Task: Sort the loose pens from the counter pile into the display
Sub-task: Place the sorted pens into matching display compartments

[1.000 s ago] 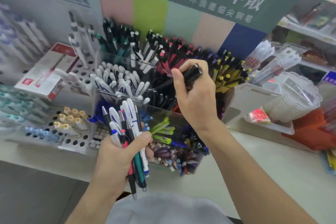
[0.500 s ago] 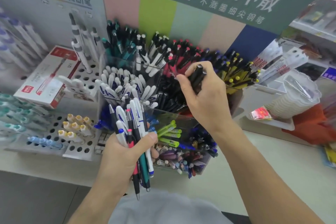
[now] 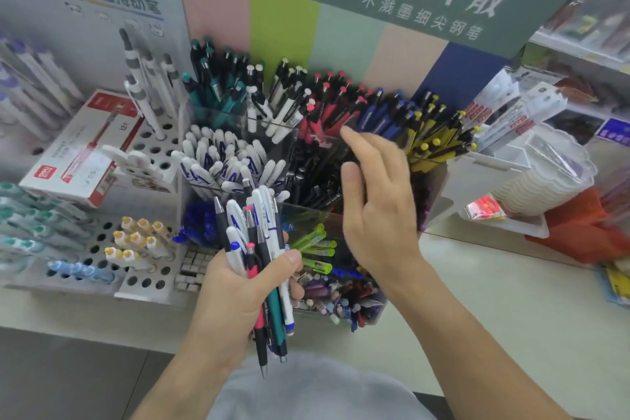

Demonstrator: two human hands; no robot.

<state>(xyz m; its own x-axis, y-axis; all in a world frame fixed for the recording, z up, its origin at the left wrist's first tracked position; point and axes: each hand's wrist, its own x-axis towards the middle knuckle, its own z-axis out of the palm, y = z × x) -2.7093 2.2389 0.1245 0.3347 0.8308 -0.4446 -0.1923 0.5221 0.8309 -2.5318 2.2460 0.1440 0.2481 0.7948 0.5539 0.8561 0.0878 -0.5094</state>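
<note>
Pens (image 3: 260, 259): mixed bundle in my left hand (image 3: 235, 297), fingers and thumb wrapped round barrels, tips down, above counter (image 3: 494, 300) front edge. Display (image 3: 306, 160): clear compartments by colour, at counter's back edge. Right hand (image 3: 375, 201) over black compartment, fingers loose, spread, holding nothing I can see; wrist angled in from right. Step, my read: between placements. Next: pick one pen from bundle, match colour, drop upright into right compartment.
</note>
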